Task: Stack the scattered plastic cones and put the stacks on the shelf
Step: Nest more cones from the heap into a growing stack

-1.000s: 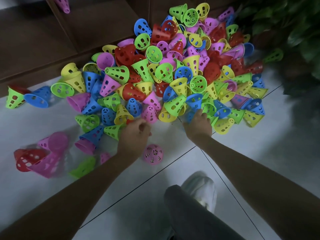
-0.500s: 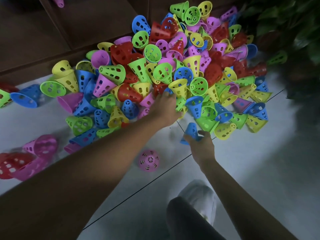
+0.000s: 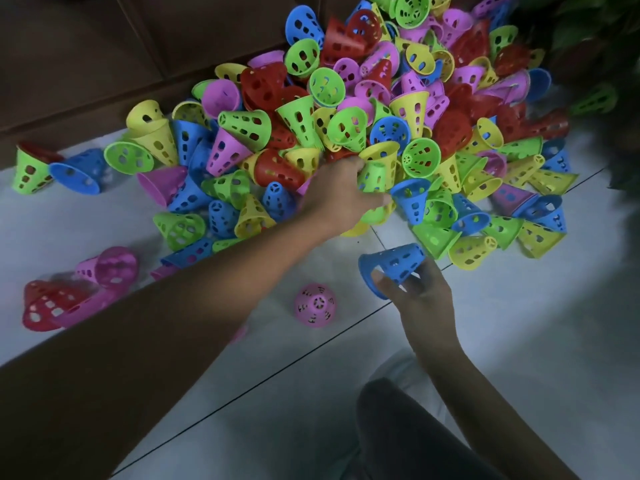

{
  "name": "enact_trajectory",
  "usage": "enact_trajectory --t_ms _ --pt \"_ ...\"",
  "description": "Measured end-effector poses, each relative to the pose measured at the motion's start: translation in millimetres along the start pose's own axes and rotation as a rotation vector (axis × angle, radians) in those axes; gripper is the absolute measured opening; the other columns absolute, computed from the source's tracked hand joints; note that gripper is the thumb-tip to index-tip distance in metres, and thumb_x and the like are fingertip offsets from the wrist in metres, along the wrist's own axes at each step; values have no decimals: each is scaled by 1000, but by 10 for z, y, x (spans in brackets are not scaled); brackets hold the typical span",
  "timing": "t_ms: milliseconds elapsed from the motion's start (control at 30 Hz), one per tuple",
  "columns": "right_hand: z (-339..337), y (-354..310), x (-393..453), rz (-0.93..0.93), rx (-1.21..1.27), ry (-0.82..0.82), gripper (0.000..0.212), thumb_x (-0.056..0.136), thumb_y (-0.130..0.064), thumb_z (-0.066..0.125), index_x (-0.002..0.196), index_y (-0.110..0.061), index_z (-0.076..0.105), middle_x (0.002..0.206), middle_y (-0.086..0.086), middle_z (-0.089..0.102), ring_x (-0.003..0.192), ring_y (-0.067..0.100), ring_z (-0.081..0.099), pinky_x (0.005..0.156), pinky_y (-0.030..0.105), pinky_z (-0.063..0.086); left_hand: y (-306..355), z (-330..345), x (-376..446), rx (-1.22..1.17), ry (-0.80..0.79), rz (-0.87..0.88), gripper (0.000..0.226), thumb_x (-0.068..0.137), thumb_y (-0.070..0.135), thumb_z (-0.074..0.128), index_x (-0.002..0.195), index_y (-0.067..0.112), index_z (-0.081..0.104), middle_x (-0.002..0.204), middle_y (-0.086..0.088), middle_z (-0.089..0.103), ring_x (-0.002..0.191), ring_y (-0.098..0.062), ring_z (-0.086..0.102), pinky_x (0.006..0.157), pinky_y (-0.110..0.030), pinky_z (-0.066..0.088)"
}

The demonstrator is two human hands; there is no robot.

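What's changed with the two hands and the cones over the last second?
The right hand pulled a blue cone out of the pile's near edge and now holds it just in front of the pile. The left hand left the near-left edge, reached further into the pile and now grips a green cone. The lone pink cone on the floor and the rest of the pile stayed put.

Pretty dim on my feed, cool bluish cast. The tile floor [image 3: 519, 341] catches a soft pale sheen, top corners sink into murk. Wide-angle bends the grout lines, and the pink stack [image 3: 104, 271] at far left is smeared.
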State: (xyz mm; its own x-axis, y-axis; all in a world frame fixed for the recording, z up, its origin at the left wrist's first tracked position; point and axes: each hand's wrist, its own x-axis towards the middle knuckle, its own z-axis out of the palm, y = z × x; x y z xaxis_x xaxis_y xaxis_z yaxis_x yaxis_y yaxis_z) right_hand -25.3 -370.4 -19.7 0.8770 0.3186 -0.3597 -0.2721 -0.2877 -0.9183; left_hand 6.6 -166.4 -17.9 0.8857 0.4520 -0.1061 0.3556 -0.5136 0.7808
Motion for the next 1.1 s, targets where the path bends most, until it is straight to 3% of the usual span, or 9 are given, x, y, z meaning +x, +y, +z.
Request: enact_trajectory --t_ms 167,300,400,467,600,800,900,1033,1100 --pt "206 13 -270 -132 -134 -172 52 72 -10 89 115 -23 62 113 -9 71 112 9 65 93 28 52 4 -596 -591 -279 95 -71 34 79 39 83 98 16 69 89 6 74 80 -7 71 73 -39 60" --pt "386 163 -325 -257 -342 -253 60 69 -18 90 120 -28 61 118 -18 64 115 4 60 96 16 44 -94 -833 -1067 -334 108 -166 24 84 30 81 95 13 67 88 5 73 77 5 67 65 -13 52" --pt "445 292 -291 -279 -416 -342 57 71 -21 88 119 -29 59 117 -18 59 113 2 57 91 11 42 -279 -878 -1328 -351 103 -240 37 79 46 81 98 17 68 94 2 75 89 -15 72 82 -40 61" --pt "471 421 -267 -340 -515 -361 54 73 -22 86 120 -29 59 117 -16 57 113 5 54 93 21 46 -383 -874 -1438 -355 148 -265 44 72 54 79 96 19 68 95 2 75 93 -23 71 84 -53 58" --pt "522 660 -239 -422 -695 -307 56 74 -23 84 124 -24 59 122 -10 55 117 13 48 93 36 51 -413 -811 -1564 -388 166 -292 51 66 55 81 104 23 69 100 4 75 97 -20 72 87 -52 58" --pt "409 760 -196 -325 -726 -368 75 75 -29 84 141 -28 49 133 -14 49 127 6 41 100 24 42 -337 -709 -1622 -309 119 -270 46 75 43 85 114 27 68 102 13 74 97 -2 69 91 -34 57" --pt "184 796 -158 -313 -782 -383 64 84 -30 75 142 -31 47 138 -16 46 130 5 38 102 24 39 -299 -604 -1626 -245 133 -221 44 78 40 84 116 27 67 103 14 73 96 4 65 85 -17 53" --pt "-178 746 -1 -330 -784 -318 45 93 -24 68 137 -26 54 133 -11 54 127 11 48 105 14 32 -266 -383 -1614 -168 62 -174 47 77 38 84 119 28 65 107 16 68 99 -1 63 87 -23 53" --pt "-294 660 158 -366 -749 -218 38 94 -21 68 131 -21 59 128 -9 59 122 13 54 108 26 40 -304 -262 -1620 -102 39 -105 44 74 31 85 113 25 67 107 15 64 97 -5 60 89 -26 51"
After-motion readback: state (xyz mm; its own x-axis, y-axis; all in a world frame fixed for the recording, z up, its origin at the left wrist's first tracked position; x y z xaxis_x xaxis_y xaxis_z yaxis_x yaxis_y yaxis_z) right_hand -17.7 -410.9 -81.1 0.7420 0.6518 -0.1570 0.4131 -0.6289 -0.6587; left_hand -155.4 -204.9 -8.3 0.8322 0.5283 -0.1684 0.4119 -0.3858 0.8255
